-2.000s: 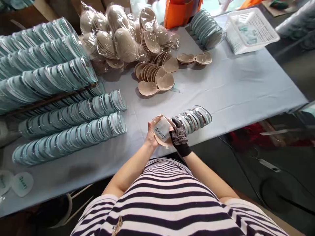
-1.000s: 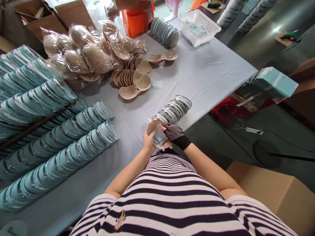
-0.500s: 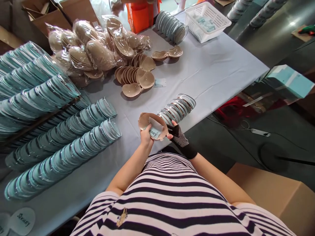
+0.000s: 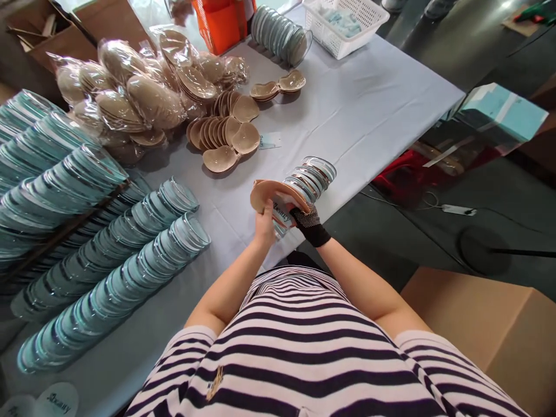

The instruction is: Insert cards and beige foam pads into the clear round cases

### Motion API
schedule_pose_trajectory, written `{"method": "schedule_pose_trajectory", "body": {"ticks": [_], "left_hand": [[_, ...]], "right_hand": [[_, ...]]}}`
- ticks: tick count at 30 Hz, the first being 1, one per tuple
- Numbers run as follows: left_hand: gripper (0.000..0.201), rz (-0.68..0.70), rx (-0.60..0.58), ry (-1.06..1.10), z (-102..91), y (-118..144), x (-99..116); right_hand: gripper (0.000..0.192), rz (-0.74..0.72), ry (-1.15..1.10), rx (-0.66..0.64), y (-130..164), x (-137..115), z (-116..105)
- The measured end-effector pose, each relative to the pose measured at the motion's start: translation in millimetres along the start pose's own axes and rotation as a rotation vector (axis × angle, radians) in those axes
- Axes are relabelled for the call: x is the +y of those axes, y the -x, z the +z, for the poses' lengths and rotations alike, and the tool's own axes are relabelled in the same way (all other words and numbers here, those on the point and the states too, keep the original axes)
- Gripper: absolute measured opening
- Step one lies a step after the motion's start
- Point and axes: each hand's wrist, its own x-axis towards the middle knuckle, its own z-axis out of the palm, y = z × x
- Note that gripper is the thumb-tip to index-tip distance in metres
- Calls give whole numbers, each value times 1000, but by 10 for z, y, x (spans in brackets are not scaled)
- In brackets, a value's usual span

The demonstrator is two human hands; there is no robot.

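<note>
A beige adhesive bra point(image 4: 266, 190) is held up in front of me, its cups bent over like a dome. My left hand point(image 4: 264, 225) grips its left side, thumb on the inner side. My right hand point(image 4: 307, 223), in a black dotted fingerless glove, is closed around its right end. Between the hands, a pale card point(image 4: 281, 214) with dark lettering sits against the bra's inside. Something clear and shiny shows below the card; I cannot make out its shape. Just behind the bra, a short row of clear plastic cases point(image 4: 311, 176) lies on the table.
Several beige bras point(image 4: 220, 157) lie nested on the white-covered table point(image 4: 360, 110), beside bagged ones point(image 4: 152, 98). Long stacks of bluish clear cases point(image 4: 125, 284) fill the left side. A white basket point(image 4: 347, 26) stands at the back; a cardboard box point(image 4: 469, 318) is at lower right.
The bra has been turned from an open, bowl-like view to an arched one, and both hands have moved slightly up the picture. My right hand has closed further around its right end.
</note>
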Motion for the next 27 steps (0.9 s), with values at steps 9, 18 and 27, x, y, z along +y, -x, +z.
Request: {"method": "schedule_pose_trajectory", "body": {"ticks": [9,18,27], "left_hand": [[17,706,-655,-1186,-682,-380,-323],[18,620,-815,-1189,-801,-360,-335],[15,582,-774,-1169,-635,-345,-482]], "right_hand": [[38,-5,314,206,470,361,-310],[53,124,269,45,964,116,-228],[61,115,494,-302,1248,433,-150]]}}
